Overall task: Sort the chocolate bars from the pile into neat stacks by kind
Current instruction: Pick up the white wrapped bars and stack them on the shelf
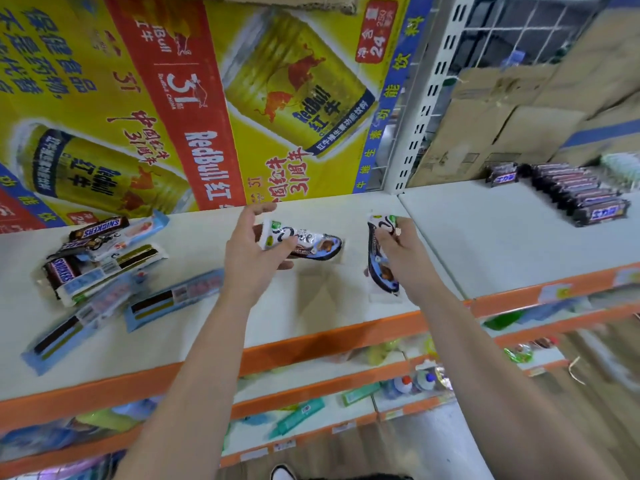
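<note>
Two white-wrapped bars of the same kind are in hand at the middle of the frame, above the white shelf (322,306). The left hand (251,258) grips the left bar (311,242) by its near end, thumb under and fingers curled over it, and the bar lies crosswise. The right hand (401,261) pinches the right bar (381,271) at its top end between thumb and fingertips, and the bar points down the frame. Whether either bar touches the shelf I cannot tell.

The mixed pile (86,268) lies at left, with brown and pale blue bars still jumbled. A dark stack (581,199) sits neatly at upper right. The step in hand looks like starting a white-bar stack in the bare middle stretch. Next, both bars need turning the same way and laying one on the other, edges flush, well apart from the pile.
</note>
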Available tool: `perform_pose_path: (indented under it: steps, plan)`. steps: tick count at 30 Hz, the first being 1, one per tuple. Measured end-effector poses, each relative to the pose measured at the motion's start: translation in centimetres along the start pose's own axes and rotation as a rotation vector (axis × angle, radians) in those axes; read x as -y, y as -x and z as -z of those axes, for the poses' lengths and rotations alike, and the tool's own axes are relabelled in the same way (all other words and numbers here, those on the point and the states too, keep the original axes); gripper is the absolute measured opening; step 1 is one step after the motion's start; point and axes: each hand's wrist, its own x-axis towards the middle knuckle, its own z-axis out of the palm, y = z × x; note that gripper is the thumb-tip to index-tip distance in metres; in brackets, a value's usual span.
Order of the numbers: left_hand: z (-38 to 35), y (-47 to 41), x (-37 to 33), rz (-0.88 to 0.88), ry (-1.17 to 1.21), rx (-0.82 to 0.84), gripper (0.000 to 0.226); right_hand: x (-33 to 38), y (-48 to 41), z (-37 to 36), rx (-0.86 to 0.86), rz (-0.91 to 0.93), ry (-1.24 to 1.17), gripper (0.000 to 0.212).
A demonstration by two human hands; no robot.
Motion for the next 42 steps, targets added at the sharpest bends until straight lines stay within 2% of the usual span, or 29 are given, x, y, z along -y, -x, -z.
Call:
perform_pose_path:
  steps: [3,6,8,10,12,13,15,16,19,21,22,26,34,36,42]
  plan:
    - [-3.5,0.2,-0.1,0.001,-0.013,0.08,0.037,-0.8,0.3,3.9,0.019,-0.135,-0.149,0.027]
    - [-8.3,0.5,-0.4,0.016,-0.024,0.119,0.025,-1.6,0.6,8.9,0.062,-0.121,-0.13,0.038]
    - [-12.1,0.9,-0.7,0.017,-0.031,0.125,0.018,-2.6,0.6,12.6,0.078,-0.112,-0.104,0.039]
    - [-16.1,1.4,-1.0,0.004,-0.049,0.124,0.015,-3.7,0.4,16.6,0.105,-0.103,-0.018,0.03]
    - [-20.3,1.8,-1.3,-0.02,-0.087,0.117,0.019,-4.7,0.3,20.6,0.108,-0.086,0.065,0.01]
    - [-22.3,2.0,-1.5,-0.032,-0.105,0.115,0.021,-5.2,0.3,22.5,0.085,-0.077,0.083,0.005]
    - [-26.1,2.1,-1.6,-0.056,-0.132,0.113,0.019,-6.4,0.0,26.3,0.025,-0.058,0.118,0.022]
    - [-28.0,2.2,-1.6,-0.062,-0.134,0.114,0.018,-6.8,-0.1,28.0,0.017,-0.049,0.104,0.022]
    - [-33.5,2.8,-1.7,-0.087,-0.151,0.116,0.015,-8.4,-0.4,32.8,0.01,-0.046,0.058,0.008]
    - [-36.8,3.1,-1.9,-0.145,-0.223,0.126,0.019,-9.6,-1.0,35.6,0.004,-0.033,0.127,0.03]
    - [-38.4,3.2,-2.2,-0.183,-0.276,0.132,0.02,-10.2,-1.3,37.0,-0.005,-0.037,0.154,0.031]
    - [-44.6,2.6,-3.4,-0.266,-0.36,0.154,0.017,-13.3,-3.8,42.2,-0.131,-0.116,0.166,0.013]
    - [-57.5,-0.7,-4.5,-0.359,-0.37,0.21,0.011,-17.6,-9.7,52.6,-0.254,-0.159,0.243,0.028]
    - [-60.3,-2.0,-4.9,-0.373,-0.393,0.194,0.012,-18.0,-11.4,55.1,-0.259,-0.157,0.232,0.025]
    - [-67.5,-4.7,-6.8,-0.384,-0.446,0.184,0.016,-19.8,-16.6,62.1,-0.253,-0.073,0.433,0.023]
